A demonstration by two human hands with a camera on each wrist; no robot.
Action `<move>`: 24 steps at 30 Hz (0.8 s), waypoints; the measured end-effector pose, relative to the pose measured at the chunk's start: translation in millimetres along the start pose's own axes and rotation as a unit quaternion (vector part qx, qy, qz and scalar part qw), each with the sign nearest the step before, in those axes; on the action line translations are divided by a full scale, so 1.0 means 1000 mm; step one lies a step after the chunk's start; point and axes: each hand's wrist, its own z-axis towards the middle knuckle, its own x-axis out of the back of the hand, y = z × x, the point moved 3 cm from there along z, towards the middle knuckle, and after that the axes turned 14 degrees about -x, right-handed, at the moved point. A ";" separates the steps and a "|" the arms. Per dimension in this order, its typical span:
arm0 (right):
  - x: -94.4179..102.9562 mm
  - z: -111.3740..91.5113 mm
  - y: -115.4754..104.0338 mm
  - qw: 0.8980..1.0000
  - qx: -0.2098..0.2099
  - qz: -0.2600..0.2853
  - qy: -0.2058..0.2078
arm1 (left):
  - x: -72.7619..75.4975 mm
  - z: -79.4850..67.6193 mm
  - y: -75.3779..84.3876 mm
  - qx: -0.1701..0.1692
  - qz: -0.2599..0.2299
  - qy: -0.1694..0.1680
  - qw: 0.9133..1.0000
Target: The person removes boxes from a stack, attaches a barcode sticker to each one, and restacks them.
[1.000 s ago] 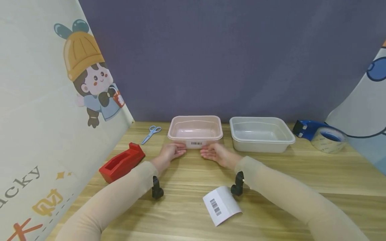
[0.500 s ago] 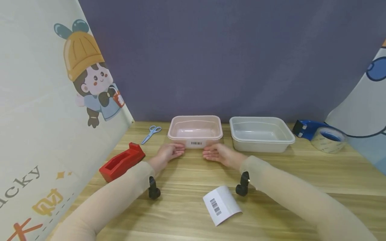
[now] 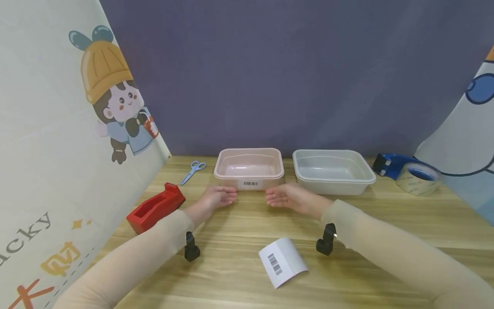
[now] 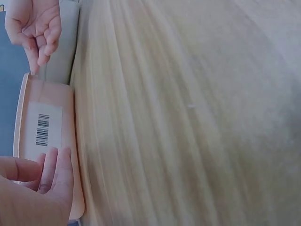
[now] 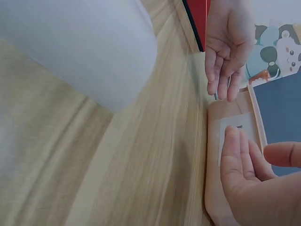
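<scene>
Two open plastic boxes stand side by side at the back of a wooden table (image 3: 227, 249), a pink box (image 3: 248, 176) and, to its right, a white box (image 3: 335, 188); the smooth inside floor of each shows. The pink one's front bears a barcode label (image 3: 250, 183). Before it, the left hand (image 3: 213, 198) and right hand (image 3: 295, 197) are apart, fingers loosely extended, gripping nothing; whether fingertips touch it is unclear. A bent barcode sheet (image 3: 283, 262) lies nearer. A red tape dispenser (image 3: 156, 208) and scissors (image 3: 194, 171) lie left.
</scene>
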 end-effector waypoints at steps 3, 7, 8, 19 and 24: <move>-0.001 -0.006 0.004 1.000 0.006 -0.015 -0.011 | -0.006 -0.007 0.000 0.001 -0.010 -0.026 1.000; -0.001 -0.017 0.008 0.999 0.021 -0.041 -0.028 | -0.021 -0.020 0.003 0.005 0.003 -0.084 0.996; -0.001 -0.020 0.008 0.998 0.023 -0.046 -0.030 | -0.026 -0.023 0.004 0.000 0.011 -0.104 0.995; -0.008 -0.046 0.019 0.993 0.042 -0.092 -0.056 | -0.060 -0.055 0.007 -0.017 0.069 -0.216 0.974; -0.012 -0.057 0.024 0.991 0.044 -0.113 -0.061 | -0.072 -0.071 0.008 -0.015 0.106 -0.250 0.962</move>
